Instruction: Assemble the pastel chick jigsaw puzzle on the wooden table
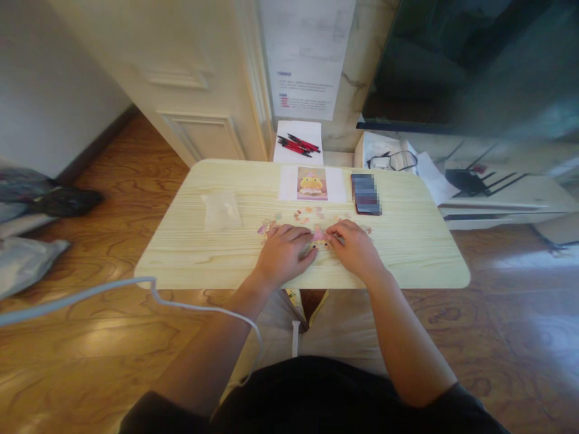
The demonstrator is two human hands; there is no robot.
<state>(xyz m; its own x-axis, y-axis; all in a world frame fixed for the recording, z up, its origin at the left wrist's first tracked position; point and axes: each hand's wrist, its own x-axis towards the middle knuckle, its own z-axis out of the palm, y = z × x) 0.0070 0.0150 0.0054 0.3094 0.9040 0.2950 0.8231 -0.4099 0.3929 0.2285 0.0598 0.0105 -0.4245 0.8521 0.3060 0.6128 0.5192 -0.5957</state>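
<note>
On a pale wooden table [407, 253], my left hand [283, 253] and my right hand [355, 244] rest close together near the front middle. Both press their curled fingertips on a small joined cluster of pink and yellow puzzle pieces [320, 238] lying between them. Several loose puzzle pieces [307, 214] lie scattered just beyond the hands and to the left [266, 227]. A reference picture [312, 182] of a yellow and pink figure lies on a white sheet at the table's far edge.
A clear plastic bag [221, 210] lies left of the pieces. A dark phone [365, 194] lies right of the picture. Red and black pens [298, 144] rest on a white stand behind the table. A white cable [158, 295] hangs at the left front.
</note>
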